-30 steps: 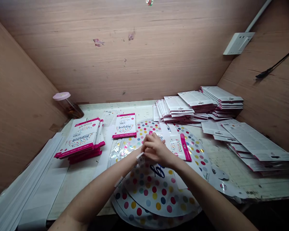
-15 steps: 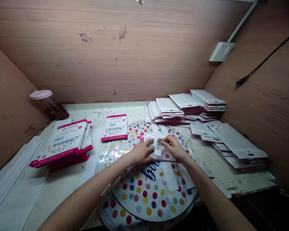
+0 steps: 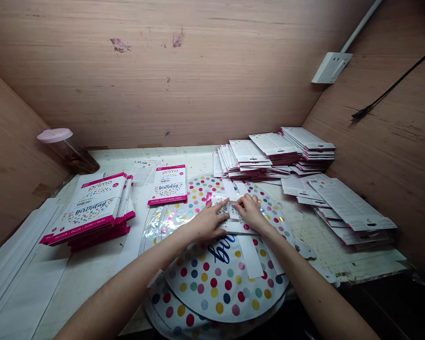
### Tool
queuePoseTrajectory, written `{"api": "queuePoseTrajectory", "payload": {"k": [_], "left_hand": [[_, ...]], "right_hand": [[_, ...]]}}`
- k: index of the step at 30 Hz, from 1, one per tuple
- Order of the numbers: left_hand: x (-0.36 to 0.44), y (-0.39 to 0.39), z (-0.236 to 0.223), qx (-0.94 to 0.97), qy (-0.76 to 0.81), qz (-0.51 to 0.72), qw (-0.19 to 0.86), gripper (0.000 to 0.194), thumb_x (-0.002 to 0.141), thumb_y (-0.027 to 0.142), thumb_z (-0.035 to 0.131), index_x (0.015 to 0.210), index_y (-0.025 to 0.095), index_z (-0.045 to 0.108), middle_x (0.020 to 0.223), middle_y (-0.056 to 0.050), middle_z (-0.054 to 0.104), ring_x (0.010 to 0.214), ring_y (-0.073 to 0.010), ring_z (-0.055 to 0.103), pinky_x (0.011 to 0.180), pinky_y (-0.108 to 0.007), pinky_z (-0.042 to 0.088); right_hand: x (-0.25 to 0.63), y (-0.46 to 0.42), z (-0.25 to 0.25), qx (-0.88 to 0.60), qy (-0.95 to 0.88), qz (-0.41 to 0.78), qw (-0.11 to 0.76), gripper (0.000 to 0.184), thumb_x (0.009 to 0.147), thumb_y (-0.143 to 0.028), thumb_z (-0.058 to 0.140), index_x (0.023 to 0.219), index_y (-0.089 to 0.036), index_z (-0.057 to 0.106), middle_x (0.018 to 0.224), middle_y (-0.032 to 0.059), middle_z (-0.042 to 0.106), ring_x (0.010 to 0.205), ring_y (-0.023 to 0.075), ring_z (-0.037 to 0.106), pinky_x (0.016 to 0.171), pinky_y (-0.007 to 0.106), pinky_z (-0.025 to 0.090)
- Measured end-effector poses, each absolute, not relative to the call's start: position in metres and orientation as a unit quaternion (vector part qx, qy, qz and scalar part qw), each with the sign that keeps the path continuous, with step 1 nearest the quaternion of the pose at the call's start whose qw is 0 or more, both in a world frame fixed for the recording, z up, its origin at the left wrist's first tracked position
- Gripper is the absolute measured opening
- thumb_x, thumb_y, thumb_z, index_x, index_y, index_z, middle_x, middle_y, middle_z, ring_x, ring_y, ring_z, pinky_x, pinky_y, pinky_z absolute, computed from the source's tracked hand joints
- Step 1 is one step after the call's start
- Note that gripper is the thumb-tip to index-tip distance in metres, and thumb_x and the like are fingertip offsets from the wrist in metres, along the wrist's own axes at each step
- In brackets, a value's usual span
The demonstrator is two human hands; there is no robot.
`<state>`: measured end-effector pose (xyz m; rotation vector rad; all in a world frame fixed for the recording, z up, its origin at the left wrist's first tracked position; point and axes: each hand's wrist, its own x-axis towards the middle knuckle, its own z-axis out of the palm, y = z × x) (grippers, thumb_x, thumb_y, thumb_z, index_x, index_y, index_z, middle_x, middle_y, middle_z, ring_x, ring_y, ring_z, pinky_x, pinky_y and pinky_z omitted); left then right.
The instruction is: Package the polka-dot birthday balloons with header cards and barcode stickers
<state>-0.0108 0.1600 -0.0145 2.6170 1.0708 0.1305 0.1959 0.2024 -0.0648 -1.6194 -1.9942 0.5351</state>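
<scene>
- In the head view, a pale worktop [image 3: 198,158] sits between panels of pinkish wood veneer [image 3: 212,80].
- The left hand [image 3: 207,223] and right hand [image 3: 251,212] meet near the middle of the worktop, both closed in a grasp on a thin white paper card with a magenta mark [image 3: 238,227]. Their curved fingers [image 3: 224,204] press on it from either side.
- The card lies on a round silver foil balloon with multicoloured polka dots [image 3: 221,288] and a dark blue script word [image 3: 221,250]. A long white paper strip [image 3: 250,257] lies across the balloon, and the edge of a second dotted foil balloon [image 3: 166,311] shows beneath.
- The card looks light and only slightly stiff, so it would likely bend under hard pressure. It seems best taken by its edges between finger and thumb. The foil looks thin, slippery and easily creased.
- To the left stand a stack of flat magenta-edged "prima" birthday balloon packets [image 3: 92,208] and a single packet [image 3: 168,185].
- Further right lie stacks of white printed cards with magenta edges [image 3: 272,151] and a looser pile of white printed cards [image 3: 350,208].
- Also in view are long white paper sheets [image 3: 17,255], a clear jar with a pink lid [image 3: 69,150], a white wall socket [image 3: 331,67] and a black cable [image 3: 393,85].
</scene>
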Motion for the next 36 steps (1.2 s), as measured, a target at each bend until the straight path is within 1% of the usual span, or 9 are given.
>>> {"api": "queuePoseTrajectory", "payload": {"k": [2, 5, 12, 15, 20, 24, 28, 30, 36], "left_hand": [[-0.011, 0.161, -0.016, 0.918, 0.363, 0.041, 0.155, 0.045, 0.087, 0.041, 0.063, 0.128, 0.023, 0.056, 0.161, -0.01, 0.019, 0.141, -0.0381, 0.033, 0.114, -0.056, 0.029], [-0.012, 0.162, -0.018, 0.921, 0.352, 0.029, 0.166, 0.05, 0.089, 0.041, 0.061, 0.135, 0.023, 0.051, 0.157, -0.008, 0.03, 0.144, -0.0391, 0.025, 0.115, -0.059, 0.023], [-0.014, 0.165, -0.023, 0.921, 0.349, 0.042, 0.17, 0.054, 0.089, 0.045, 0.06, 0.137, 0.022, 0.05, 0.153, -0.011, 0.039, 0.143, -0.0377, 0.029, 0.114, -0.057, 0.025], [-0.015, 0.163, -0.024, 0.915, 0.358, 0.05, 0.177, 0.056, 0.088, 0.044, 0.062, 0.137, 0.021, 0.048, 0.149, -0.013, 0.044, 0.142, -0.0356, 0.031, 0.114, -0.054, 0.027], [-0.014, 0.159, -0.017, 0.898, 0.393, 0.059, 0.188, 0.076, 0.084, 0.046, 0.067, 0.145, 0.016, 0.034, 0.141, -0.019, 0.051, 0.141, -0.0338, 0.035, 0.111, -0.048, 0.034], [-0.002, 0.171, -0.006, 0.902, 0.396, 0.058, 0.16, 0.071, 0.087, 0.059, 0.054, 0.143, 0.019, 0.039, 0.14, -0.017, 0.052, 0.128, -0.0352, 0.05, 0.104, -0.048, 0.04], [0.016, 0.192, -0.003, 0.895, 0.427, 0.049, 0.123, 0.055, 0.087, 0.054, 0.058, 0.131, 0.022, 0.054, 0.153, -0.015, 0.037, 0.14, -0.0427, 0.03, 0.112, -0.063, 0.018], [0.025, 0.202, -0.004, 0.886, 0.445, 0.037, 0.123, 0.05, 0.083, 0.051, 0.065, 0.124, 0.023, 0.058, 0.15, -0.013, 0.041, 0.14, -0.0422, 0.029, 0.112, -0.065, 0.014], [0.033, 0.229, 0.008, 0.818, 0.542, 0.035, 0.187, 0.062, 0.067, 0.046, 0.081, 0.116, 0.014, 0.06, 0.132, -0.022, 0.054, 0.127, -0.0432, 0.045, 0.105, -0.06, 0.031]], "right_hand": [[0.194, 0.202, -0.066, -0.603, -0.733, 0.187, 0.253, 0.015, 0.085, -0.034, 0.055, 0.076, -0.023, 0.057, 0.091, 0.0054, 0.058, 0.097, 0.027, 0.047, 0.087, 0.045, 0.036], [0.193, 0.203, -0.067, -0.619, -0.724, 0.171, 0.253, 0.018, 0.083, -0.036, 0.059, 0.073, -0.023, 0.054, 0.09, 0.0056, 0.056, 0.097, 0.0273, 0.049, 0.086, 0.044, 0.038], [0.196, 0.22, -0.061, -0.655, -0.699, 0.139, 0.249, 0.039, 0.074, -0.048, 0.068, 0.088, -0.022, 0.043, 0.097, 0.006, 0.048, 0.084, 0.0236, 0.052, 0.072, 0.036, 0.043], [0.197, 0.217, -0.058, -0.645, -0.714, 0.131, 0.238, 0.036, 0.078, -0.046, 0.066, 0.091, -0.022, 0.042, 0.098, 0.0062, 0.048, 0.087, 0.0241, 0.053, 0.074, 0.036, 0.043], [0.203, 0.18, -0.049, -0.613, -0.749, 0.112, 0.226, 0.038, 0.076, -0.047, 0.068, 0.095, -0.022, 0.048, 0.105, 0.0091, 0.05, 0.102, 0.03, 0.05, 0.084, 0.043, 0.043], [0.208, 0.142, -0.045, -0.569, -0.784, 0.083, 0.234, 0.033, 0.077, -0.043, 0.068, 0.102, -0.025, 0.056, 0.117, 0.0104, 0.051, 0.114, 0.0322, 0.046, 0.096, 0.05, 0.038], [0.214, 0.124, -0.061, -0.56, -0.794, 0.049, 0.231, 0.034, 0.087, -0.039, 0.057, 0.119, -0.028, 0.061, 0.129, 0.0134, 0.052, 0.122, 0.0339, 0.046, 0.099, 0.052, 0.04], [0.218, 0.124, -0.073, -0.56, -0.798, 0.047, 0.219, 0.04, 0.091, -0.041, 0.052, 0.128, -0.029, 0.059, 0.13, 0.0138, 0.054, 0.122, 0.034, 0.048, 0.096, 0.051, 0.045], [0.224, 0.131, -0.097, -0.533, -0.806, 0.0, 0.258, 0.044, 0.091, -0.044, 0.051, 0.132, -0.029, 0.058, 0.132, 0.0128, 0.055, 0.123, 0.0357, 0.049, 0.099, 0.053, 0.046]]}}
